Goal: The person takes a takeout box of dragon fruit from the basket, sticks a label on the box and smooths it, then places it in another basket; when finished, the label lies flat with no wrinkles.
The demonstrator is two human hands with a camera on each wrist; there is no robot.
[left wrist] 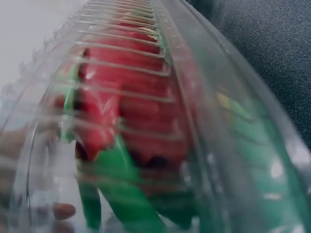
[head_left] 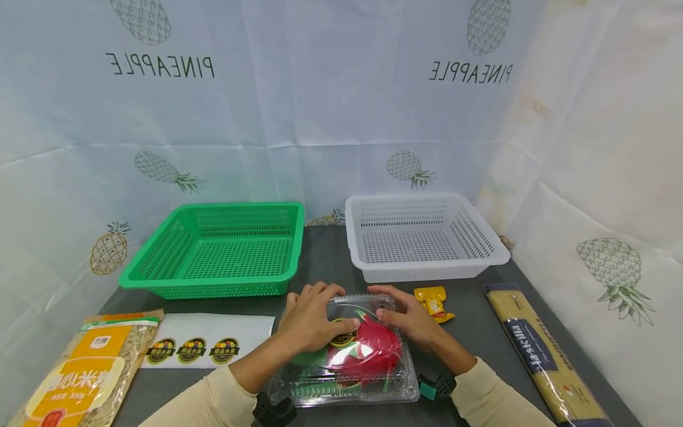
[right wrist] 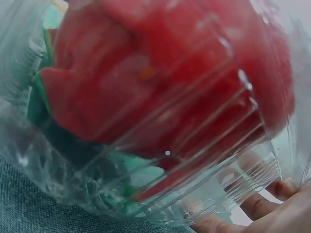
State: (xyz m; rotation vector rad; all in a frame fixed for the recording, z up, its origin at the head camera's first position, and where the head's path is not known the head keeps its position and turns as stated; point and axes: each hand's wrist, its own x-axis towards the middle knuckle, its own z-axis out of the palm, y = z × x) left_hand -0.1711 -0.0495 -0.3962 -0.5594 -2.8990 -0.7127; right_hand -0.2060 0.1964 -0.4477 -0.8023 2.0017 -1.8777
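Clear box [head_left: 408, 385] is sitting near the middle of the tabletop [head_left: 326, 261], red fruit [head_left: 386, 350] showing through it. Both grips are grasping the box: left hand [head_left: 312, 317] is holding its far left side, thumb lying over part of the round sticker [head_left: 344, 340]; right hand [head_left: 411, 317] is holding the far right corner, thumb on top. Main worry is the sticker: with the thumb bearing there, any sideways rub could be creasing it or dragging it askew. Plastic is looking thin; heavy pressing could be denting the lid [head_left: 341, 309], and with the fruit bulking close beneath, bruising is seeming possible. Cannot tell whether the lid is catching all round; if not, lifting by the top could be popping it open. Yellow packet [head_left: 433, 302] is lying just right of the right hand, where a wide swing could be knocking it. Left sleeve [head_left: 224, 397] is running near the sticker sheet [head_left: 210, 323], risking a snag.
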